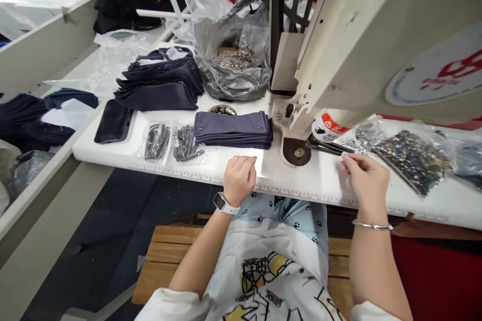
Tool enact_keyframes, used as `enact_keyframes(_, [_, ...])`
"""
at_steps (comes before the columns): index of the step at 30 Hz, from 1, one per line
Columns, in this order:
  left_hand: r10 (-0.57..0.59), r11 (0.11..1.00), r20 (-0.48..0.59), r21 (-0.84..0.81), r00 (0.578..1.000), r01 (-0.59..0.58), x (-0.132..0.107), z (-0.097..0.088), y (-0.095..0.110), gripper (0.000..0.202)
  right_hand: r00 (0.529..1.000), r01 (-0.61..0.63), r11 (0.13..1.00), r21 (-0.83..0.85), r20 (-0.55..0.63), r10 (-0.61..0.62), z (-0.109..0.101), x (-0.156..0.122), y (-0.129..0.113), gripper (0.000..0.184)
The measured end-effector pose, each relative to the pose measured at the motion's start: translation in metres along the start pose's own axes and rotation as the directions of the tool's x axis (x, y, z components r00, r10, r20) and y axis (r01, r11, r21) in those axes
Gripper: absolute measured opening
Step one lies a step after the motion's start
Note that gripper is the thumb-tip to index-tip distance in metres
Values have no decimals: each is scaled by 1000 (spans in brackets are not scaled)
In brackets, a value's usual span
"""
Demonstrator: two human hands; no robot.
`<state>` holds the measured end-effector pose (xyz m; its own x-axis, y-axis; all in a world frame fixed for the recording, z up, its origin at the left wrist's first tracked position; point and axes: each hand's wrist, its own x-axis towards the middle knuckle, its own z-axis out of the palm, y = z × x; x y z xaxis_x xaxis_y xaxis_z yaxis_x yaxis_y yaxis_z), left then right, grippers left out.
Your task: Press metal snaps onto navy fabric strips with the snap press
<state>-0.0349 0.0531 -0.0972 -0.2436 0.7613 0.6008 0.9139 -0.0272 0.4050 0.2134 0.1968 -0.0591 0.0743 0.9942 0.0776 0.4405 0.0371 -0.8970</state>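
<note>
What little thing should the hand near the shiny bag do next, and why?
Probably pick up one metal stud from the clear bag: the right hand is close beside it, and the folded navy fabric strips lie near the press's round die.

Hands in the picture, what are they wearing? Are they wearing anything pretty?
The left hand has a white smartwatch with a dark square face at its wrist. The right hand has a thin silver bangle. Both arms come from loose white sleeves.

A garment workshop, industrial rivet press (pixel 324 60), stacked navy fabric strips (pixel 233 130), bagged metal studs (pixel 412 160)
</note>
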Motion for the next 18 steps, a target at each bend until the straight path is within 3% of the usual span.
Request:
enact_keyframes(3, [5, 1000, 1, -1, 1000, -5, 0, 0, 0, 22, 965, -98, 968, 233, 260, 35, 13, -12, -29, 24])
enact_keyframes(7, [2, 1000, 8, -12, 1000, -2, -1, 0, -1, 23, 865, -271, 899, 345, 496, 71, 35, -21, -62, 22])
enact_keyframes(11, [2, 1000, 3, -12, 1000, -2, -2, 0, -2, 23, 813, -377, 834, 403, 576, 89, 47, -22, -73, 21])
enact_keyframes(18, [25, 1000, -8, -2, 1000, -25, -1, 0, -2, 22, 767, -522, 695, 494, 629, 128, 47, -22, -71, 17])
